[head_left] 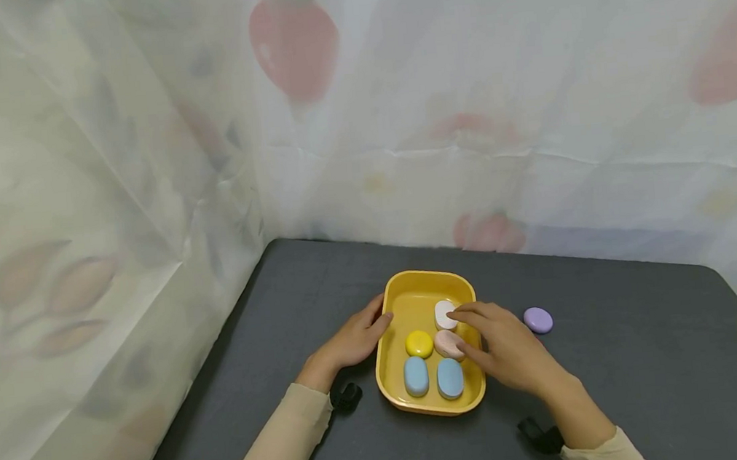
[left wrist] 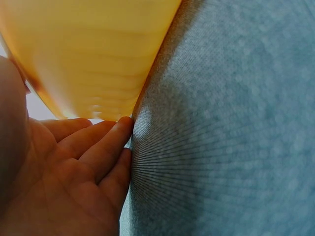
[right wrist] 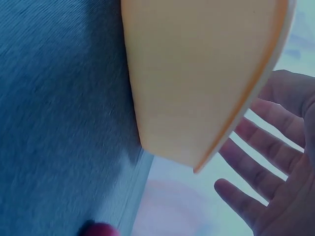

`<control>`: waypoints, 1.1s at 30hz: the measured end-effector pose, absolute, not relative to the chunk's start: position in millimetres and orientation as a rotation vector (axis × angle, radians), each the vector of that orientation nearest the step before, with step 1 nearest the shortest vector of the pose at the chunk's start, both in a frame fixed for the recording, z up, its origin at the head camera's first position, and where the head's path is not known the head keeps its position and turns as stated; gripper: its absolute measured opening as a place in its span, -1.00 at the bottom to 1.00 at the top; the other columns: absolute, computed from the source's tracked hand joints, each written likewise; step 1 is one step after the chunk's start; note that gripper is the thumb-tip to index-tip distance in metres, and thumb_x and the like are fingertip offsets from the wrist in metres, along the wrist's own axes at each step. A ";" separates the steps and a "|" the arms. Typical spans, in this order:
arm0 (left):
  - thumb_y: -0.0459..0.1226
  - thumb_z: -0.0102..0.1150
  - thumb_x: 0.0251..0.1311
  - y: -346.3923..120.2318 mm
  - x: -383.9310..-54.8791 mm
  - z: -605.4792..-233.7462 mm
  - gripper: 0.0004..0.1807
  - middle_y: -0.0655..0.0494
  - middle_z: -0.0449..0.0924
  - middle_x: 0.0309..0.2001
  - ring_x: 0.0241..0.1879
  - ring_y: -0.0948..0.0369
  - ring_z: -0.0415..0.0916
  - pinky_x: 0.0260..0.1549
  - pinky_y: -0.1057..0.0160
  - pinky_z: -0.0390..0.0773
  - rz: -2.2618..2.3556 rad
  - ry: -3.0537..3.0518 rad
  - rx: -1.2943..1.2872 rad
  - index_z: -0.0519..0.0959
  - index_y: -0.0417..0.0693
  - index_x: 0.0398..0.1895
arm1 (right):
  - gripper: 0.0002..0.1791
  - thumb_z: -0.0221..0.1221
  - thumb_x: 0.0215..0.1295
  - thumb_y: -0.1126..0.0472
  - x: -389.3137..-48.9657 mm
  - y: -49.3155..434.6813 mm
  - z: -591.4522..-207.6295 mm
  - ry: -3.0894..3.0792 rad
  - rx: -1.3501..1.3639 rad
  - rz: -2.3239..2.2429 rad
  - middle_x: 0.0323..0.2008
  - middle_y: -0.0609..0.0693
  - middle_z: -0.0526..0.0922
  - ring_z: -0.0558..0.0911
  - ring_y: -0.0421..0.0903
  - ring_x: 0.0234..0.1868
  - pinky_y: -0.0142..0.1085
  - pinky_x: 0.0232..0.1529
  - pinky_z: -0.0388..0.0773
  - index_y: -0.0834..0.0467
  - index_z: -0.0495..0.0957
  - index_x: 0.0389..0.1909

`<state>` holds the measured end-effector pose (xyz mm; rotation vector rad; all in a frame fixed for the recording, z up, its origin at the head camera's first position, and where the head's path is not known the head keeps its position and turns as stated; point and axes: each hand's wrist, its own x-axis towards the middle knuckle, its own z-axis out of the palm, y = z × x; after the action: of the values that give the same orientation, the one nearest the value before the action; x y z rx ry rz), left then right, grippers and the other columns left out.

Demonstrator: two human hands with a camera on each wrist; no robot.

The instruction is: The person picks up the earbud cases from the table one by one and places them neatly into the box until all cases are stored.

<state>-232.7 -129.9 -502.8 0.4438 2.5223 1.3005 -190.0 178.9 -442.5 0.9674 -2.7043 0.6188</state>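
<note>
A yellow tray [head_left: 425, 277] with raised walls stands on the dark table. My left hand [head_left: 353, 339] holds its left wall, the thumb over the rim and the fingers along the outside. Over the right rim reaches my right hand [head_left: 509, 345], fingers spread and extended. Its fingertips are at a white oval piece [head_left: 442, 314], its thumb at a pale pink rounded piece [head_left: 446, 344]; contact is unclear. Also inside lie a yellow round piece [head_left: 419, 344] and two blue oblong pieces, one left [head_left: 416, 376] and one right [head_left: 450, 378].
A purple round piece [head_left: 538, 319] lies on the table right of the tray. Close by, a red rounded thing [right wrist: 101, 229] shows only partly. Printed white sheeting [head_left: 528, 99] hangs behind and to the left of the dark table [head_left: 649, 351].
</note>
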 end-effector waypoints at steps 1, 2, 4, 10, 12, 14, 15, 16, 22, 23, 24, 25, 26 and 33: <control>0.10 -0.22 0.64 -129.9 -232.7 -502.9 -0.32 0.10 0.11 0.64 0.58 0.10 0.15 0.51 -0.11 0.22 1.303 2.520 0.445 -0.04 0.26 0.70 | -0.50 0.42 0.31 0.07 -189.7 181.0 -442.4 -2.704 0.962 0.621 0.20 -0.03 0.66 0.64 0.04 0.20 0.05 0.21 0.59 0.04 0.64 0.26; 0.10 -0.22 0.64 -129.9 -232.7 -502.9 -0.32 0.10 0.11 0.64 0.58 0.10 0.14 0.51 -0.11 0.21 1.305 2.519 0.447 -0.04 0.25 0.70 | -0.49 0.43 0.31 0.07 -189.4 183.3 -442.4 -2.707 0.955 0.623 0.21 -0.03 0.66 0.64 0.05 0.20 0.05 0.20 0.59 0.04 0.63 0.27; 0.10 -0.22 0.64 -129.8 -232.8 -503.0 -0.32 0.10 0.10 0.64 0.59 0.10 0.13 0.52 -0.11 0.21 1.309 2.517 0.451 -0.04 0.24 0.71 | -0.47 0.43 0.30 0.07 -188.5 187.8 -442.1 -2.719 0.941 0.631 0.22 -0.02 0.64 0.63 0.06 0.22 0.06 0.20 0.59 0.04 0.62 0.28; 0.11 -0.22 0.64 -129.4 -232.6 -502.3 -0.31 0.10 0.10 0.64 0.60 0.11 0.11 0.53 -0.10 0.19 1.309 2.519 0.451 -0.04 0.24 0.71 | -0.43 0.45 0.29 0.09 -186.3 203.7 -444.5 -2.726 0.901 0.647 0.24 0.01 0.62 0.62 0.09 0.22 0.11 0.19 0.57 0.06 0.60 0.30; 0.10 -0.22 0.64 -128.9 -231.9 -501.2 -0.32 0.10 0.10 0.64 0.59 0.10 0.12 0.52 -0.10 0.20 1.305 2.523 0.447 -0.04 0.24 0.71 | -0.43 0.45 0.29 0.08 -185.5 208.9 -445.3 -2.726 0.886 0.647 0.23 0.01 0.63 0.62 0.09 0.22 0.11 0.18 0.58 0.06 0.59 0.31; 0.10 -0.23 0.65 -128.5 -231.6 -500.7 -0.32 0.10 0.10 0.64 0.60 0.10 0.11 0.52 -0.10 0.20 1.300 2.527 0.445 -0.04 0.24 0.71 | -0.43 0.44 0.30 0.08 -184.1 213.7 -446.0 -2.737 0.867 0.646 0.23 0.01 0.63 0.63 0.09 0.21 0.12 0.18 0.58 0.05 0.59 0.32; 0.10 -0.23 0.65 -128.4 -231.6 -500.6 -0.32 0.10 0.10 0.64 0.60 0.09 0.11 0.52 -0.11 0.20 1.297 2.529 0.445 -0.04 0.24 0.71 | -0.43 0.44 0.30 0.08 -183.2 216.0 -446.3 -2.744 0.854 0.648 0.22 0.01 0.63 0.63 0.10 0.20 0.12 0.18 0.58 0.05 0.59 0.32; 0.10 -0.23 0.65 -128.3 -231.5 -500.7 -0.32 0.10 0.10 0.64 0.60 0.09 0.11 0.52 -0.11 0.20 1.294 2.530 0.446 -0.04 0.24 0.71 | -0.43 0.44 0.30 0.08 -182.3 218.2 -446.7 -2.752 0.843 0.646 0.22 0.01 0.63 0.63 0.10 0.20 0.13 0.18 0.57 0.05 0.59 0.32; 0.10 -0.23 0.65 -128.6 -232.4 -501.2 -0.31 0.10 0.09 0.65 0.60 0.10 0.11 0.52 -0.10 0.20 1.289 2.529 0.439 -0.04 0.22 0.71 | -0.44 0.46 0.27 0.12 -178.6 231.2 -452.0 -2.757 0.798 0.627 0.19 0.00 0.65 0.63 0.12 0.19 0.23 0.17 0.53 0.04 0.60 0.30; 0.10 -0.23 0.65 -128.6 -232.5 -501.0 -0.32 0.10 0.10 0.64 0.59 0.10 0.12 0.52 -0.10 0.20 1.291 2.529 0.439 -0.04 0.22 0.71 | -0.43 0.46 0.26 0.13 -178.4 233.4 -453.1 -2.751 0.797 0.623 0.19 0.00 0.65 0.63 0.12 0.19 0.23 0.16 0.53 0.04 0.60 0.29; 0.09 -0.23 0.65 -128.6 -232.5 -500.8 -0.32 0.10 0.10 0.64 0.59 0.10 0.12 0.52 -0.10 0.20 1.292 2.530 0.439 -0.04 0.21 0.71 | -0.43 0.47 0.25 0.13 -178.2 235.6 -454.0 -2.744 0.797 0.618 0.18 -0.01 0.66 0.64 0.11 0.18 0.23 0.14 0.55 0.04 0.61 0.29; 0.09 -0.23 0.65 -128.6 -232.4 -500.5 -0.32 0.10 0.10 0.64 0.59 0.10 0.12 0.52 -0.10 0.20 1.293 2.531 0.439 -0.04 0.21 0.71 | -0.43 0.48 0.24 0.14 -178.1 237.5 -454.9 -2.739 0.797 0.610 0.17 -0.01 0.66 0.64 0.09 0.17 0.21 0.12 0.57 0.04 0.61 0.29; 0.09 -0.23 0.65 -128.5 -232.3 -500.3 -0.32 0.09 0.11 0.64 0.59 0.10 0.13 0.52 -0.09 0.20 1.295 2.531 0.439 -0.04 0.21 0.71 | -0.42 0.49 0.23 0.14 -177.8 239.2 -455.4 -2.736 0.798 0.605 0.16 -0.02 0.67 0.65 0.07 0.15 0.19 0.10 0.59 0.04 0.61 0.28; 0.08 -0.22 0.65 -128.0 -231.1 -499.1 -0.32 0.08 0.12 0.64 0.59 0.08 0.14 0.51 -0.10 0.22 1.292 2.534 0.446 -0.03 0.22 0.71 | -0.41 0.50 0.20 0.15 -175.9 249.6 -459.1 -2.792 0.760 0.593 0.15 0.03 0.66 0.65 0.10 0.13 0.22 0.08 0.58 0.08 0.62 0.27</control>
<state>-231.1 -128.0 -499.1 0.4456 2.5342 1.2924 -175.9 249.6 -459.1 0.7600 -2.7922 0.5934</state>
